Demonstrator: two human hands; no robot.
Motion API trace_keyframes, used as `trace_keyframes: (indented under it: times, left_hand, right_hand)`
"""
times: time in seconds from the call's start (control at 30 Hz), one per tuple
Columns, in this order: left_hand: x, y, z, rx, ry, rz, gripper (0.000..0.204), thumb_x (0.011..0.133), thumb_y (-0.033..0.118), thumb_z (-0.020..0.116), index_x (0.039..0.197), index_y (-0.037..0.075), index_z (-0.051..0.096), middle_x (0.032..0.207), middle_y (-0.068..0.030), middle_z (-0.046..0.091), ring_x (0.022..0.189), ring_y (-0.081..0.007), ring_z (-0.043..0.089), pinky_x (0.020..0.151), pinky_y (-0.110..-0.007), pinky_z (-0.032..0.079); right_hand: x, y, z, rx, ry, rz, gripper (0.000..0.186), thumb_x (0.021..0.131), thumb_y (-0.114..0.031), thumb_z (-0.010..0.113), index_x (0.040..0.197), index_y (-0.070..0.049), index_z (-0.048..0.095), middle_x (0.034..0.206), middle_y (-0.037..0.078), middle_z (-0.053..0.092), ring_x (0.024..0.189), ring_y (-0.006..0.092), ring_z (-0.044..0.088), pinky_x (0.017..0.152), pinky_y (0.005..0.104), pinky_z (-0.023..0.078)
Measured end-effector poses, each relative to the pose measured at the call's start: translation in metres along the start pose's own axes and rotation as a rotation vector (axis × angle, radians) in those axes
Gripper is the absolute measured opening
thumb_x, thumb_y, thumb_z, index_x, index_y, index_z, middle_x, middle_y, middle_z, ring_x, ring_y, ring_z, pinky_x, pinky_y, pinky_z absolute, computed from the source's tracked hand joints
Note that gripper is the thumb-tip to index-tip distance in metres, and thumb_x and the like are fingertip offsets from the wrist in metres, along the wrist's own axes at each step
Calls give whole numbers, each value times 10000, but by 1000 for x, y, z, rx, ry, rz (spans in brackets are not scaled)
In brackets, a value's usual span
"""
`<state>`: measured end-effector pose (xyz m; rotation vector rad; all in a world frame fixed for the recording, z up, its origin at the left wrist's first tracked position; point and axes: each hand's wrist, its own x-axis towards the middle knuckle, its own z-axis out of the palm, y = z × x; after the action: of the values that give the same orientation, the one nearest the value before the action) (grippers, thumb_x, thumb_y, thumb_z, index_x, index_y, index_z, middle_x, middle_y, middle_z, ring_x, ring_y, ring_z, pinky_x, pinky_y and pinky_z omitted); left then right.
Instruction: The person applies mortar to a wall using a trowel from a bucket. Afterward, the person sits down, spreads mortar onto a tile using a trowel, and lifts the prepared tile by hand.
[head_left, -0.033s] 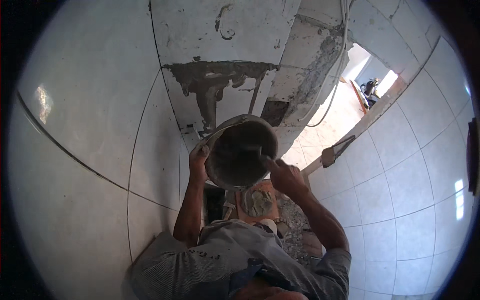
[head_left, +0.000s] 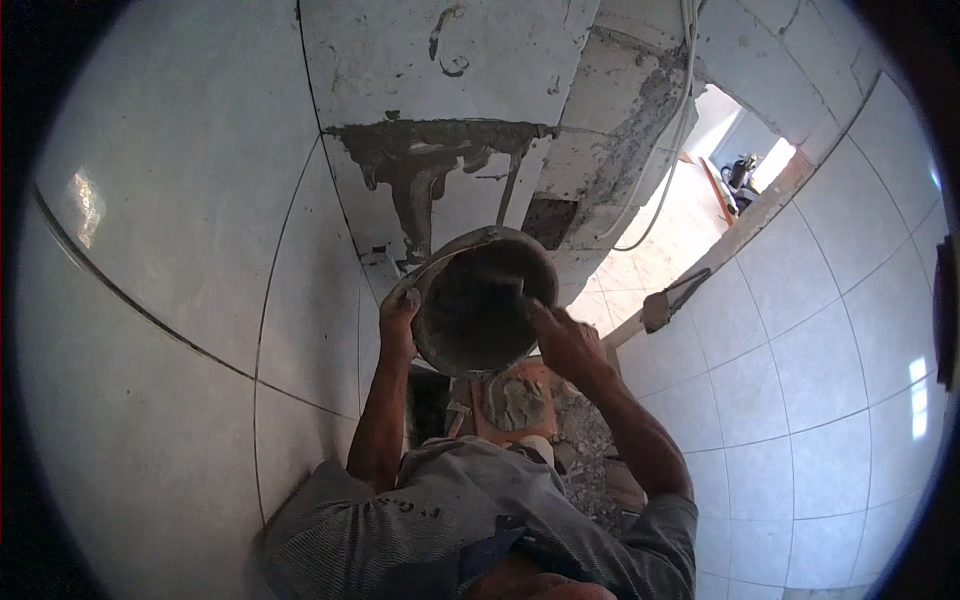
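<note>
A round bucket [head_left: 440, 345], grey with mortar, is tilted so that its mouth faces me. My left hand [head_left: 399, 308] is closed on the left side of its rim, thumb at the edge. At the right of the mouth my right hand [head_left: 568, 345] grips a trowel [head_left: 517, 286], whose end reaches into the dark inside and is blurred. How much the bucket holds cannot be made out. Just beyond it, wet grey mortar [head_left: 405, 190] is smeared and dripping on a pale wall tile [head_left: 480, 205].
Tiled walls rise close on the left [head_left: 170, 300] and right [head_left: 780, 380]. Below the bucket an orange-brown board [head_left: 490, 425] bears a mortar lump [head_left: 518, 403], with rubble [head_left: 590, 440] beside it. A white cable [head_left: 672, 160] hangs near the bright opening [head_left: 670, 215].
The bucket has risen very slightly. My right hand and the trowel have shifted a little at its mouth; my left hand keeps its hold.
</note>
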<state>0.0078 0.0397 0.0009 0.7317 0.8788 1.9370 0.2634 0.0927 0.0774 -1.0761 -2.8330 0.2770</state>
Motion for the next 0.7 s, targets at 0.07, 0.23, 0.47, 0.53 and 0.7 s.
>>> trace_keyframes:
  times: [0.07,0.23,0.47,0.53,0.7]
  left_hand:
    - [11,-13,-12,-19,-1,-2,417,822,252,579,1136,-14,508,1024,-66,563,929,-157,526,845,-278,400]
    - [13,-2,-11,-53,-16,16,385,823,222,572,1121,-15,517,1029,-66,564,938,-152,528,851,-275,400]
    - [15,10,-3,-44,-53,34,558,781,327,640,1171,-34,470,1086,-110,546,967,-209,535,846,-339,430]
    - [18,10,-6,-74,-67,61,618,761,350,662,1187,-40,440,1101,-140,534,980,-256,539,832,-378,455]
    - [17,-13,-17,-89,7,17,576,768,335,663,1177,-26,478,1091,-97,550,953,-213,548,817,-335,451]
  right_hand:
    - [6,6,10,21,140,121,460,792,-94,459,1239,-197,417,936,170,575,756,368,600,643,466,486]
    - [-14,-7,-15,-107,-165,28,534,786,-111,525,1287,-107,342,1001,214,533,798,371,596,675,449,499]
    - [-9,-9,15,-68,-109,20,522,793,-84,508,1288,-101,343,1006,219,536,791,357,603,666,433,505]
    - [-13,-15,1,-95,-120,-35,512,781,-56,508,1270,-97,362,956,211,558,770,346,610,643,428,508]
    - [11,-25,-44,-83,120,-15,344,770,-66,526,1102,-5,458,805,176,590,652,307,623,540,379,509]
